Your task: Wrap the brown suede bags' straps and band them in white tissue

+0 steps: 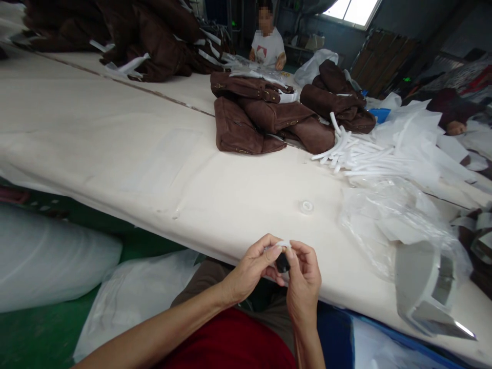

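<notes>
Close to the table's near edge, my left hand (246, 271) and my right hand (305, 279) meet with bent fingers. Between them is a small dark rounded piece (283, 263), whose kind I cannot make out. A narrow white strip (283, 244) curves over its top, pinched at both ends by my thumbs and fingers. Part of the dark piece is hidden behind the fingers. Beyond my hands, a small clear-and-white ring (306, 206), like a roll of tape, lies flat on the table (161, 159).
Brown leather bags (249, 125) are piled mid-table beside white rods (357, 156). Crumpled clear plastic (376, 220) and a grey-white holder (417, 282) occupy the right side. More brown pieces (161, 41) lie far left. A person (269, 48) stands across the table; another person's hand (456, 128) shows at right.
</notes>
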